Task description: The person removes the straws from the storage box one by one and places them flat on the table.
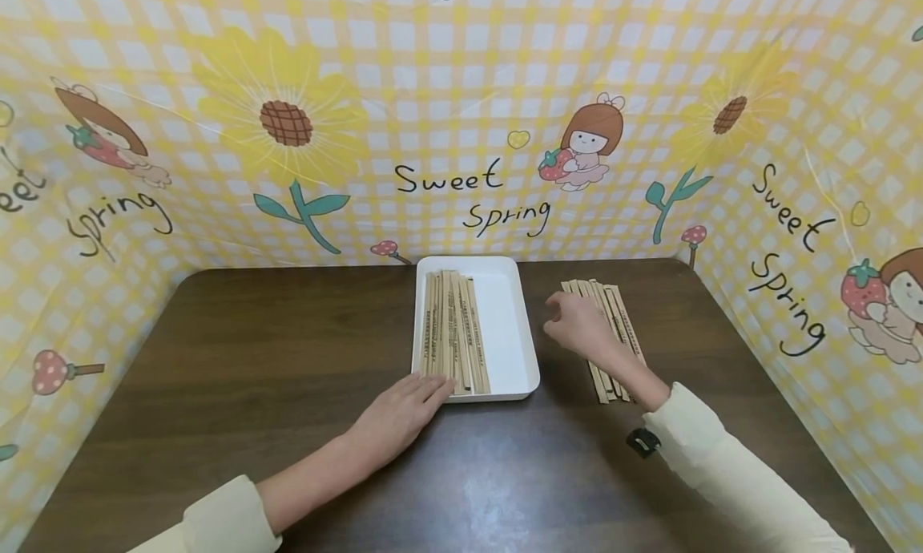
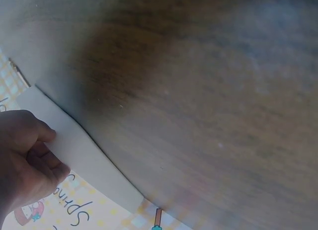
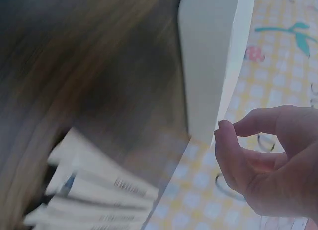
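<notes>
Paper-wrapped sticks (image 1: 450, 328): one lot in the left half of the white tray (image 1: 508, 328), a loose lot (image 1: 622, 320) fanned on the surface (image 1: 288, 353) right of it. Right hand (image 1: 580, 320) over the loose lot's left side, thumb and finger pinched in, nothing visible between. Left hand (image 1: 400, 409) rests on the tray's near-left corner, fingers relaxed. Likely step: loading the tray, between picks. Next calls for opening the right grip and pinching a loose stick.
</notes>
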{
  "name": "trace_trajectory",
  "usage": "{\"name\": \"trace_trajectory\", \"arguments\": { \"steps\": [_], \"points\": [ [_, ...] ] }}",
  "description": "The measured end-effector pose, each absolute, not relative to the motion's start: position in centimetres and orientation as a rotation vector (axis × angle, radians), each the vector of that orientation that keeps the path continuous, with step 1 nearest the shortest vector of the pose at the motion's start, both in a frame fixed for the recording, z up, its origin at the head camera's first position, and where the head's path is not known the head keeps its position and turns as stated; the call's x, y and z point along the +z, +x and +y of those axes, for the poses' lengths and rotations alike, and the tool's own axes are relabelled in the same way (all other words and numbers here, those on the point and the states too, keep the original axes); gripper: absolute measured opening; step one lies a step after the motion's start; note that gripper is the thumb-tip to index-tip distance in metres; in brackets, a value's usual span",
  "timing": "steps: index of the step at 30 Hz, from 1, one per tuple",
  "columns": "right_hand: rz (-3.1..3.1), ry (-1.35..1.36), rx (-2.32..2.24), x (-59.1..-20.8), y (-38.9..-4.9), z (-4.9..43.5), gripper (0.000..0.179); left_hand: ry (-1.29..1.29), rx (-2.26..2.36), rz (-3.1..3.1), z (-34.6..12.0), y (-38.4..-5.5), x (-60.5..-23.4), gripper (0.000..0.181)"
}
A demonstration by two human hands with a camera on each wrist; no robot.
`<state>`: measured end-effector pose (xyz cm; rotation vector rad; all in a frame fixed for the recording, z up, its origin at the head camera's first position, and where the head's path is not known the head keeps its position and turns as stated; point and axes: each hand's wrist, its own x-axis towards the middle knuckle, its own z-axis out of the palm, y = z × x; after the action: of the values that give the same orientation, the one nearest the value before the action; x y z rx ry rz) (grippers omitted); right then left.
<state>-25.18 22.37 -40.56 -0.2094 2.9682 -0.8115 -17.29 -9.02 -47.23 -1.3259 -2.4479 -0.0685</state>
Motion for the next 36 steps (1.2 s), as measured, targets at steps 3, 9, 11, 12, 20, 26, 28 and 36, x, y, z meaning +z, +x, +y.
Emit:
{"name": "trace_trajectory", "arguments": {
  "steps": [3, 9, 11, 12, 20, 26, 28, 36],
  "points": [
    [2.966, -0.238, -0.829, -40.6, -24.9, 20.7, 0.039, -1.322, -0.063, -2.448, -9.0, -17.3, -47.3, 0.046],
    [2.981, -0.286, -0.849, -41.0, -25.1, 18.1, 0.039, -1.323, -0.059, -2.453, -9.0, -17.4, -47.2, 0.046],
    [2.990, -0.294, -0.833, -41.0, -25.1, 17.3, 0.038, -1.321, -0.060, -2.455, -9.0, -17.4, -47.2, 0.046],
    [2.990, -0.297, -0.825, -41.0, -25.2, 16.9, 0.038, -1.320, -0.059, -2.457, -9.0, -17.4, -47.2, 0.046],
    [2.932, -0.313, -0.812, -42.2, -25.4, 15.1, 0.040, -1.320, -0.056, -2.450, -8.9, -17.4, -47.2, 0.046],
    [2.894, -0.289, -0.744, -43.4, -25.4, 14.8, 0.042, -1.323, -0.060, -2.447, -8.9, -17.3, -47.3, 0.046],
    [2.901, -0.289, -0.704, -43.7, -25.4, 14.7, 0.039, -1.324, -0.056, -2.450, -8.8, -17.3, -47.3, 0.046],
    [2.959, -0.345, -0.625, -44.4, -25.8, 14.2, 0.019, -1.318, -0.033, -2.458, -8.9, -17.3, -47.1, 0.049]
  ]
}}
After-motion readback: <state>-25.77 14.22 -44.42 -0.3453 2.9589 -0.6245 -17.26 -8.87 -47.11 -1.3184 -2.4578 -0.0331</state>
